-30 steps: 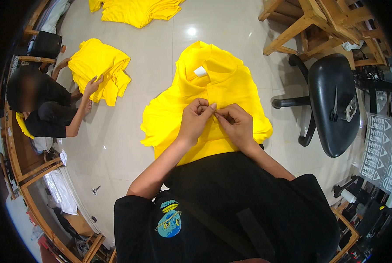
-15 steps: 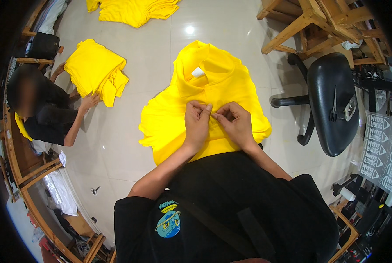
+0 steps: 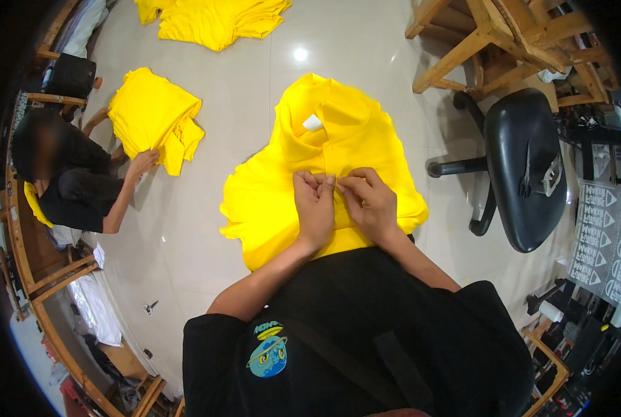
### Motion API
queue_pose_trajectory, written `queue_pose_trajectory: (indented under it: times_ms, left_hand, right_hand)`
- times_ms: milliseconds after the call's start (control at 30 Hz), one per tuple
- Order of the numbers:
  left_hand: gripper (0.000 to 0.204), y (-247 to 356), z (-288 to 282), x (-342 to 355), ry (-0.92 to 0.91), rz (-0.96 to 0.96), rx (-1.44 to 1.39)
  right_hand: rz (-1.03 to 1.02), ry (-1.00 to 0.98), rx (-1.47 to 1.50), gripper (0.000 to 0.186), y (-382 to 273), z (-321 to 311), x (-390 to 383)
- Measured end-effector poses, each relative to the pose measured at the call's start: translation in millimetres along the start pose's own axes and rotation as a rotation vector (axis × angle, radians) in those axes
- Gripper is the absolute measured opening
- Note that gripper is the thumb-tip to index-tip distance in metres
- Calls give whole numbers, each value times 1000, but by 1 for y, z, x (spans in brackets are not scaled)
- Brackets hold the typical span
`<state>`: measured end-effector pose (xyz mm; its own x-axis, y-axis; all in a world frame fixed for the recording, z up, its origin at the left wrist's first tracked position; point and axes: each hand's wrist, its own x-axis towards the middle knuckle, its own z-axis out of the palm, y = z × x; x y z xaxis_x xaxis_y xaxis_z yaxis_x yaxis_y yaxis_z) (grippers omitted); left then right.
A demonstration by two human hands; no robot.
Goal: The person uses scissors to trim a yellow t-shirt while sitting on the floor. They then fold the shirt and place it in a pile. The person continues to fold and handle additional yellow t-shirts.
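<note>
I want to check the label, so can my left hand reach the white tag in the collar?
Probably yes: the white tag lies uncovered in the collar just ahead of your left hand, though it would likely have to release the yellow shirt first.

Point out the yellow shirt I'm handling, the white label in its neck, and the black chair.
Yellow shirt (image 3: pixel 355 153), head view: on its upper front.
White label (image 3: pixel 313 123), head view: on its middle.
Black chair (image 3: pixel 506 167), head view: on its seat.
</note>
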<state>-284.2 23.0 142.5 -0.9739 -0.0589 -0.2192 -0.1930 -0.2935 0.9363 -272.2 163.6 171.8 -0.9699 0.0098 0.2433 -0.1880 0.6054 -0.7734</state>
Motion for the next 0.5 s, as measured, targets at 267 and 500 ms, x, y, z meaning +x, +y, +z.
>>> queue_pose_trajectory:
  times_ms: [267, 500]
  left_hand:
    - [25, -9, -3, 4, -44, 67, 41]
    - [26, -6, -12, 2, -96, 160, 311]
  right_hand:
    - [346, -167, 317, 12, 14, -7, 15]
    - [246, -240, 309, 15, 21, -16, 25]
